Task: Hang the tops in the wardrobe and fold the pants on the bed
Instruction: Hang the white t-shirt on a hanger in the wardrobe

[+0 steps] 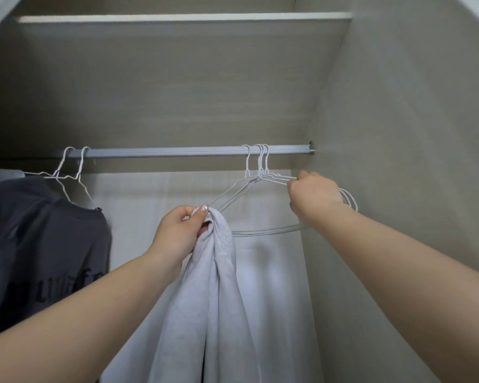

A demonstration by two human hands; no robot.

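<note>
Single head-worn view, close in, facing forward and slightly upward into the wardrobe (398,106) at its rail (177,152).

both bare forearms reach up and forward from the bottom corners. the left hand (181,228) is raised, its fingers and thumb curled tight round a bunched white top (219,286), the thumbnail uppermost. the right hand (313,193) sits higher and further right, back toward the camera, fingers curled round the white hangers (263,178), though how many it grips is hard to tell.
</note>
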